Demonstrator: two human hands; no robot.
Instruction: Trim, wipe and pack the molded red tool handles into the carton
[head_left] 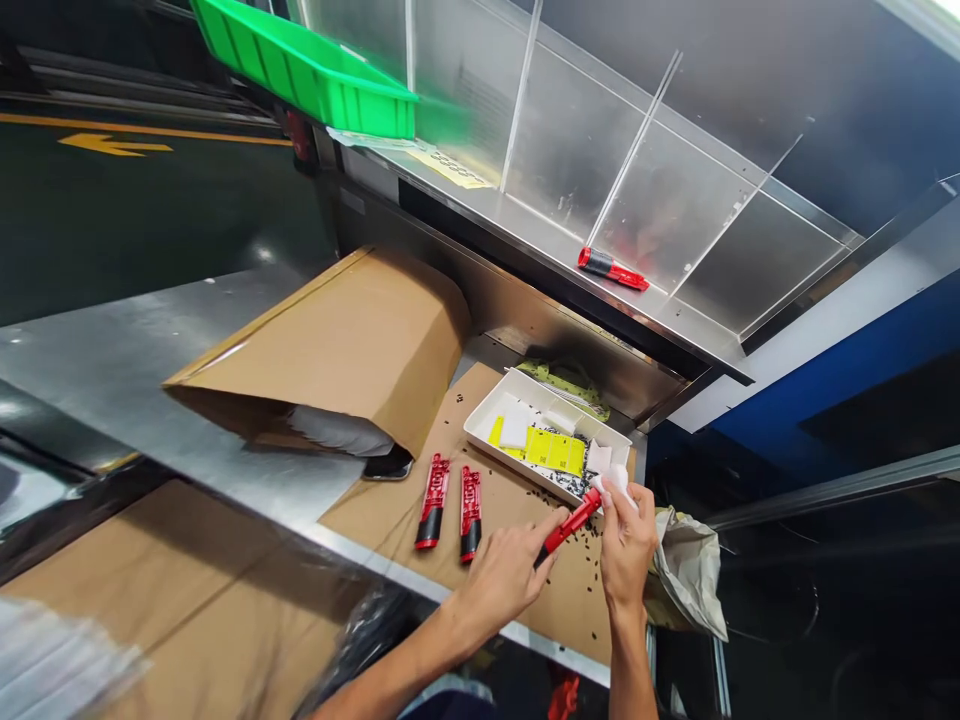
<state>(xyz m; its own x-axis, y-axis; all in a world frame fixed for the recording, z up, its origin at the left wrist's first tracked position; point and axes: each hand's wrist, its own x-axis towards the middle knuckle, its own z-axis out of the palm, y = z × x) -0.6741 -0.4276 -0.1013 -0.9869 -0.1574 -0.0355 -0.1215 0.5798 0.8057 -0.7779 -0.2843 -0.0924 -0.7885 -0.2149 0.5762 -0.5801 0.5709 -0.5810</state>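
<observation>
My left hand point(504, 572) is closed round the dark end of a red and black plastic housing part point(574, 524), which slants up to the right. Pinched in my right hand point(628, 540) is a crumpled white cloth point(616, 488), pressed against the part's upper red end. Two similar red and black parts, a left one point(433, 502) and a right one point(470, 514), lie side by side on the brown board point(375, 513). Just beyond my hands stands a white tray point(480, 432) with yellow label sheets point(555, 450), white pieces and many small black bits.
A large brown paper bag point(352, 340) lies open at the left. Another red part point(611, 268) rests on the divided metal shelf point(517, 212), with a green bin point(315, 80) at its left end. A pale sack point(688, 565) stands at the right. Black bits are scattered on the board.
</observation>
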